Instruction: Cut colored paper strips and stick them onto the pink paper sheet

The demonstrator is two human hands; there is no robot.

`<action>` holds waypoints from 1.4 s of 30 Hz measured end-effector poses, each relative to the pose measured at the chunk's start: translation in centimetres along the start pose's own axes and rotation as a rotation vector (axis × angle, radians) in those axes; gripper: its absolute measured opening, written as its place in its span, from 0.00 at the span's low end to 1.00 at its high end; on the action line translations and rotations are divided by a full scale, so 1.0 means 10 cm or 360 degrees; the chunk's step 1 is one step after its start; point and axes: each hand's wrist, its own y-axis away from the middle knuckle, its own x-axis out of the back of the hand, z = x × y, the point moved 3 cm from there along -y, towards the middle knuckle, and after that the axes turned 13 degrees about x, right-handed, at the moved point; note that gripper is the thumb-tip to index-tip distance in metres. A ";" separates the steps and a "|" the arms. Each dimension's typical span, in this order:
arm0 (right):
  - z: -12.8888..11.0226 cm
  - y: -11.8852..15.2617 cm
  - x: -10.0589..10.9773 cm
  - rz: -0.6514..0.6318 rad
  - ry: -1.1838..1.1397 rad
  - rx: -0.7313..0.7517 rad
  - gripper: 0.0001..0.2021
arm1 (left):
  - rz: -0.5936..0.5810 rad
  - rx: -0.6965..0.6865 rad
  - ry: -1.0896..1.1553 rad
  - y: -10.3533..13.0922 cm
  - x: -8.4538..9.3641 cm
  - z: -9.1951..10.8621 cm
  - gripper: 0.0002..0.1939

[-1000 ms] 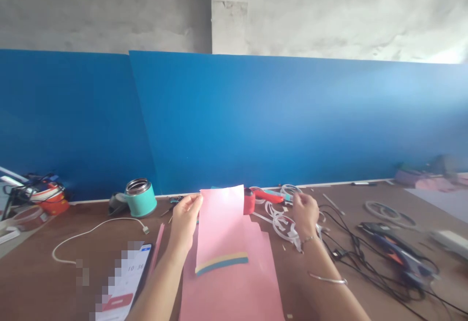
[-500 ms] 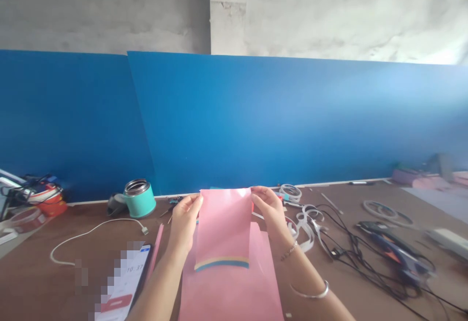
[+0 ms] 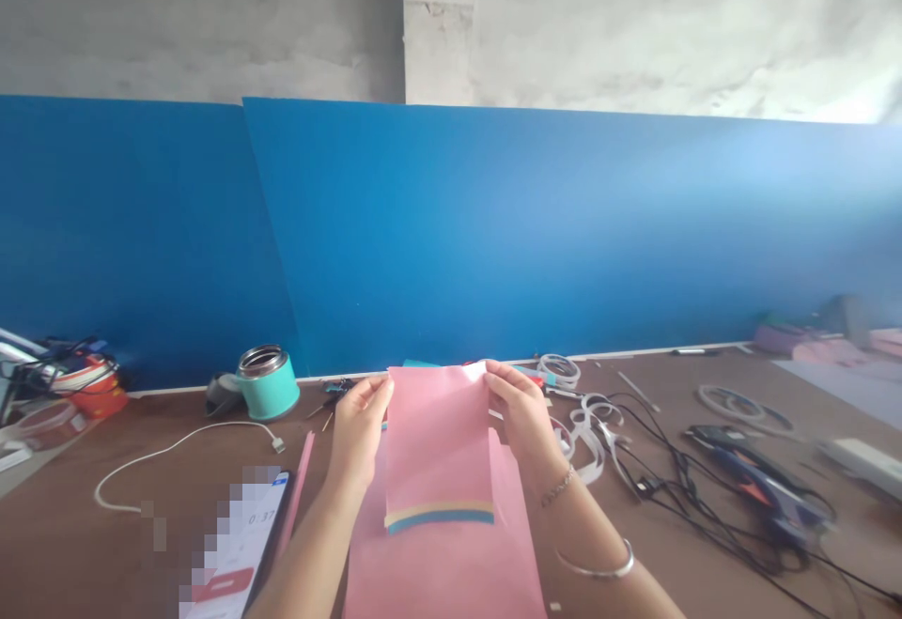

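I hold a small pink paper sheet (image 3: 437, 431) upright over the table with both hands. My left hand (image 3: 358, 429) pinches its upper left corner. My right hand (image 3: 520, 412) pinches its upper right corner. Along the sheet's lower edge runs a yellow and blue strip (image 3: 441, 516). Under it a larger pink sheet (image 3: 443, 563) lies flat on the brown table (image 3: 105, 544).
A phone (image 3: 236, 549) lies at my left forearm, with a white cable (image 3: 169, 455) and a thin pink strip (image 3: 296, 492) nearby. A teal tin (image 3: 266, 382) stands by the blue backboard (image 3: 493, 234). White tape rings (image 3: 584, 422), black cables (image 3: 676, 497) and a glue gun (image 3: 747, 483) lie at right.
My right hand left the white tape rings at right and took the sheet's upper right corner. The sheet now hangs squarely between both hands.
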 end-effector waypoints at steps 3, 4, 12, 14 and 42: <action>-0.06 0.02 -0.06 -0.0114 -0.0191 -0.0056 0.13 | 0.0000 0.0033 0.0046 0.00 -0.02 -0.01 0.18; -0.09 0.03 -0.08 -0.0165 -0.0247 -0.0062 0.12 | 0.0007 0.0041 0.0052 0.01 -0.02 -0.02 0.19; -0.09 -0.01 -0.09 -0.0300 -0.0489 -0.0085 0.11 | 0.0001 0.0007 0.0104 0.06 -0.06 0.02 0.16; -0.07 -0.03 -0.07 -0.0303 -0.0463 -0.0062 0.11 | 0.0050 -0.0039 0.0170 0.07 -0.07 0.04 0.17; -0.06 0.01 -0.11 -0.0182 -0.0581 -0.0146 0.12 | 0.0368 -0.0639 0.0164 0.19 -0.10 0.03 0.08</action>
